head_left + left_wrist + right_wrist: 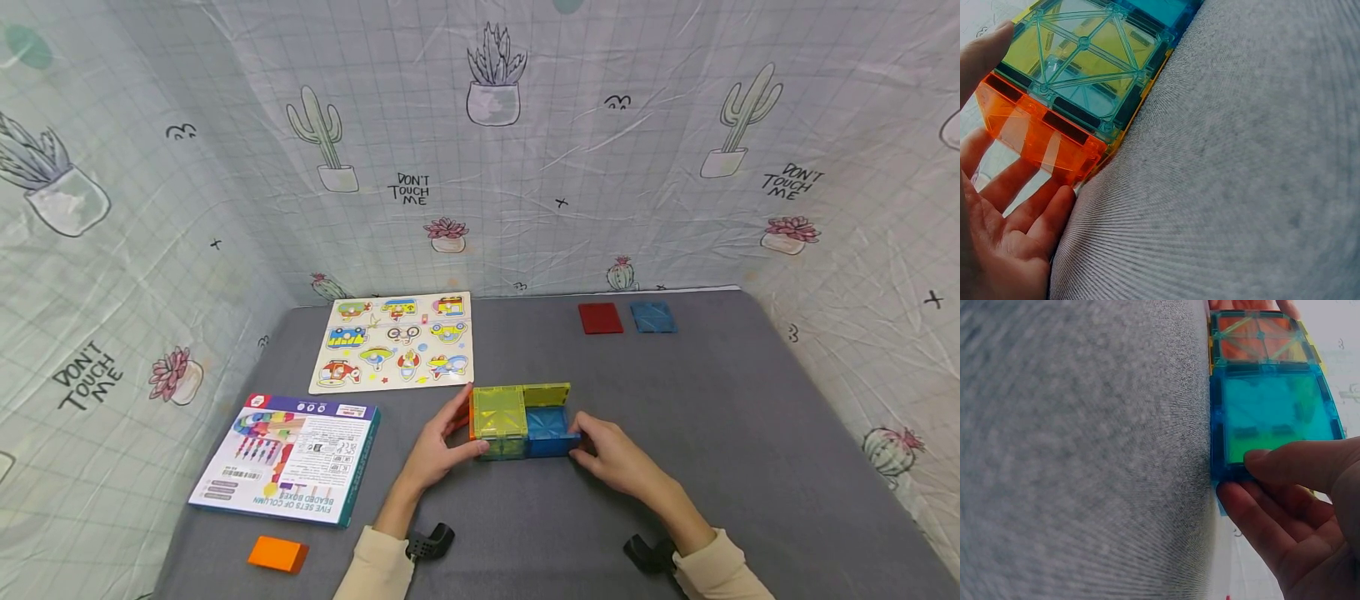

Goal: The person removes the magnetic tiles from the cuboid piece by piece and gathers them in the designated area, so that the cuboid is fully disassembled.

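In the middle of the table stands a box shape built from see-through magnetic tiles (500, 410). Its left half has a yellow top, a green front and an orange side tile (1041, 128). The right half is uncovered on top, with a blue front tile (1266, 406) and a yellow tile (547, 393) upright at the back. My left hand (442, 443) holds the left end, thumb at the front and fingers along the orange side. At the right end, my right hand (617, 454) pinches the blue tile's edge between thumb and fingers.
Behind on the left lies a vehicle puzzle board (390, 342). A beaded-boxes carton (285, 458) lies left of my left hand, with an orange block (277, 554) nearer. At the back right lie a red tile (600, 318) and a blue square tile (654, 317). Patterned cloth walls surround the table.
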Demonstrator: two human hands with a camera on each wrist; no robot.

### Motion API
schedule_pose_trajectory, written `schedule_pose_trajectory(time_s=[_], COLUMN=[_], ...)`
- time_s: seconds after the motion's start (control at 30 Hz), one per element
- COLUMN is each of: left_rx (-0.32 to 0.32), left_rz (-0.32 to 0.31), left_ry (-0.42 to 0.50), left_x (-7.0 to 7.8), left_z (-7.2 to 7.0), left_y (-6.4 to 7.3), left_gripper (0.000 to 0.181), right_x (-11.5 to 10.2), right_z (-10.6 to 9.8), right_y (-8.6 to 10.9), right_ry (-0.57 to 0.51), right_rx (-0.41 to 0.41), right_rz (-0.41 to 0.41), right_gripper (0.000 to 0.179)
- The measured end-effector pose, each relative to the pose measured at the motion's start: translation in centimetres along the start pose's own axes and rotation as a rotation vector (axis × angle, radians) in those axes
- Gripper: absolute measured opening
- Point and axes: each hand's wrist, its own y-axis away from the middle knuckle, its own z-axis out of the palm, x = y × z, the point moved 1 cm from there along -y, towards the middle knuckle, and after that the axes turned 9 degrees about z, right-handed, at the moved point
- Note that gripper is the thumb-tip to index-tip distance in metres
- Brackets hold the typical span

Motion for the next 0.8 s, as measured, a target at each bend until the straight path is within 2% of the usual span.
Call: schedule_pose_trajectory(time_s=[0.07, 0.33, 0.47, 0.8], left_rx=[0.000, 0.023, 0.023, 0.012], left_rz=[-0.003, -0.005, 0.007, 0.021], left_ry=[-0.002, -0.006, -0.005, -0.012], left_x=[-0.1, -3.6, -4.0, -4.0], left_z=[0.0, 0.2, 0.2, 0.2], left_y=[0.0, 0.1, 0.1, 0.2], left_gripper=[0.084, 0.088, 0.087, 0.086], right_x=[0.0, -0.1, -0.1, -0.2], right_z=[0.0, 0.1, 0.1, -0.1], right_y=[0.0, 0.1, 0.1, 0.3], right_ry=[0.005, 0.010, -0.005, -0.019], right_rx=[-0.003, -0.023, -0.039, -0.070], right_rz=[-0.005, 0.020, 0.030, 0.040], right_gripper=[0.025, 0.027, 0.028, 0.026])
